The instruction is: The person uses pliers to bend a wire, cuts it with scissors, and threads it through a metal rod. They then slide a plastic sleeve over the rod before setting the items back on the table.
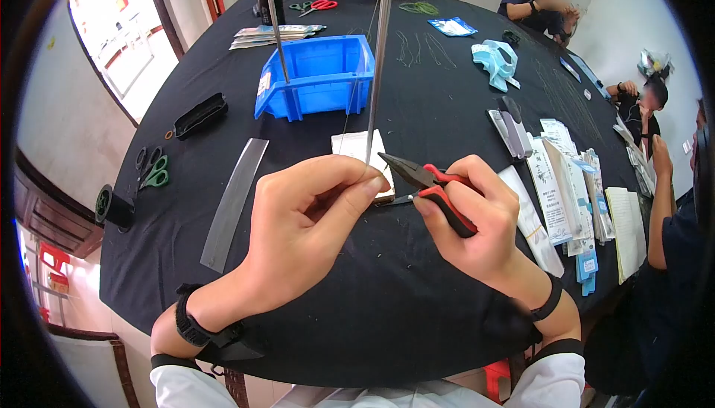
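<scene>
White sleeves (555, 378) and black wristbands (195, 326) sat nearest, at the near edge of the black surface (372, 311). The left hand (313, 222) was closed, thumb and forefinger pinched together at the foot of an upright metal rod (380, 58); whatever they nipped was too thin to make out. Just to its right, the right hand (477, 222) was curled shut around the red handles of the pliers (432, 184), whose dark nose pointed left toward the rod and stopped short of it. A white card (361, 151) lay behind the rod's foot, a blue bin (320, 73) farther back, a clear strip (234, 199) and green scissors (153, 168) to the left, printed packets (558, 192) to the right. The work looked mid-course: the tool was in hand but had gripped nothing. Thin strands (421, 46) lay on the far surface; whether those were finished could not be told.
</scene>
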The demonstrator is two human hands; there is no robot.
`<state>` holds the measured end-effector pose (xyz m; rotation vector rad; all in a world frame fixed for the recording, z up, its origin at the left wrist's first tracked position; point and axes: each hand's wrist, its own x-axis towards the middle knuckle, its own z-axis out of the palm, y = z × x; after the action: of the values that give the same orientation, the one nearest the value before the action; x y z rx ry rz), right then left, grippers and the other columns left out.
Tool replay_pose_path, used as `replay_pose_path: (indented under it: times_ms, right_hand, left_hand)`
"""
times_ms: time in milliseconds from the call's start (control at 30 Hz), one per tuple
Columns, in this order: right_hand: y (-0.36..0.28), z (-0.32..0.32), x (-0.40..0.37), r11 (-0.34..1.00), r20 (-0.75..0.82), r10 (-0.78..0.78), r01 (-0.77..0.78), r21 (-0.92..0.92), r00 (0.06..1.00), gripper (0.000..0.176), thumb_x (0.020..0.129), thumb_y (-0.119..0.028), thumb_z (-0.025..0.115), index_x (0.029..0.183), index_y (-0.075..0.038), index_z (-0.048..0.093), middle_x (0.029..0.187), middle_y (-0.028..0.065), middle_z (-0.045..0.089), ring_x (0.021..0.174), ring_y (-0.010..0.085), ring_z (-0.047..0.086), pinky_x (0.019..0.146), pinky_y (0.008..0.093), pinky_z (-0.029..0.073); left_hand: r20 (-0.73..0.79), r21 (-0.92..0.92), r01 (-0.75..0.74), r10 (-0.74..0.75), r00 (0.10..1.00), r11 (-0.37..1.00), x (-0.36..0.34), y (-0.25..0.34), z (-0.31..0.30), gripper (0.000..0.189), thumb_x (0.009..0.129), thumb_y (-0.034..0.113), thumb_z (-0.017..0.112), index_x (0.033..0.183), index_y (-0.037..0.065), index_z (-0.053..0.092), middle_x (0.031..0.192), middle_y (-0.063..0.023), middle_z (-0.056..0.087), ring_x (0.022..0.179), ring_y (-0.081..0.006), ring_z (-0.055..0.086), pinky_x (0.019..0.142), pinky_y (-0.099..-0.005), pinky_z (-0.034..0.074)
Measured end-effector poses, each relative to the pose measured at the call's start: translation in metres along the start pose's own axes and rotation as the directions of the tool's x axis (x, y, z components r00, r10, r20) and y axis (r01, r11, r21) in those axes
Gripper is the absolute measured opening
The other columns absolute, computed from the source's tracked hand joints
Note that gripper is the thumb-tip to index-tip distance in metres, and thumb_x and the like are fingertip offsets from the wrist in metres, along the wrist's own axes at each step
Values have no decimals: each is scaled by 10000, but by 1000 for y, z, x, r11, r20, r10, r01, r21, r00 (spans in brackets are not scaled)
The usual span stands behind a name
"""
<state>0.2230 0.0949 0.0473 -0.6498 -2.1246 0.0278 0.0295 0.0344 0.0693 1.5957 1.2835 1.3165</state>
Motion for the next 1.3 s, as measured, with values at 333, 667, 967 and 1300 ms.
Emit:
replay_pose_path:
  times_ms: [333, 667, 967, 1300]
  right_hand:
    - [4, -5, 4, 983, -51, -157, 152, -99, 986, 282, 633, -182, 780, 616, -35, 541, 724, 79, 503, 567, 196, 497, 445, 280, 364]
    - [2, -7, 3, 978, -17, -163, 159, -134, 987, 284, 621, -179, 783, 616, -35, 537, 736, 80, 502, 562, 190, 494, 436, 276, 356]
    - [7, -9, 7, 986, -43, -123, 118, -115, 991, 257, 635, -177, 785, 625, -38, 570, 741, 73, 522, 574, 186, 505, 452, 270, 370]
    - [2, -11, 11, 977, -34, -176, 170, -126, 984, 246, 613, -156, 796, 648, -30, 588, 810, 83, 560, 651, 193, 529, 500, 268, 398]
  left_hand:
    - [69, -237, 93, -78, 995, 967, -1, 12, -2, 130, 878, 54, 555, 901, -44, 638, 801, -54, 628, 687, -29, 509, 590, -177, 373]
    - [-23, -158, -31, 28, 999, 987, -1, 3, 2, 134, 871, 37, 561, 916, -65, 637, 835, -91, 659, 745, -66, 571, 631, -199, 426]
    - [-38, -202, 7, -15, 999, 979, -1, 12, 2, 168, 879, 96, 576, 921, -49, 649, 752, -23, 612, 593, -3, 441, 493, -161, 300]
    - [-65, -263, -32, 15, 998, 964, 2, 5, 2, 150, 854, 81, 620, 941, -39, 638, 749, -5, 596, 577, -2, 429, 478, -164, 287]
